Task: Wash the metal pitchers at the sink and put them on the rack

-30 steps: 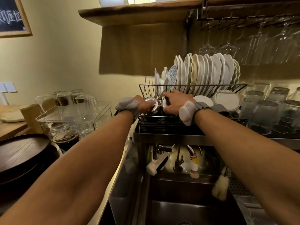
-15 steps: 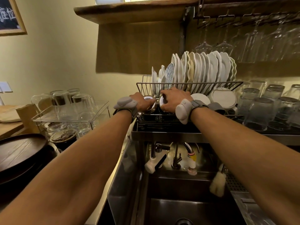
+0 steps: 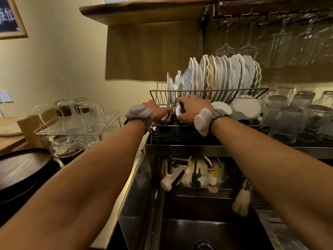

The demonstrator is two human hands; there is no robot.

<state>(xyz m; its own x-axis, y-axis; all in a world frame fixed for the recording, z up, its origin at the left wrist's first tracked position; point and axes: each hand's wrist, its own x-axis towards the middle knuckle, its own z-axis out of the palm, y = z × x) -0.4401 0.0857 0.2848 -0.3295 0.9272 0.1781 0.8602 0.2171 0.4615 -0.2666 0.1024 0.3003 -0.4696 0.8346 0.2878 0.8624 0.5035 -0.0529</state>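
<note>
Bare forearms, each wrist strapped with a rounded grey device (image 3: 138, 111)

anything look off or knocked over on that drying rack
Nothing stands out. The two metal pitchers sit bottoms-up on the rack's lower tier, one under each hand, as draining dishes would. The plates stand in an even row, and the glasses are inverted.

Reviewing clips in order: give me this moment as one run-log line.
stage: racking | left hand: on left pitcher | right hand: on right pitcher | both pitchers: upside down on rack | sink: no pitchers visible
</note>
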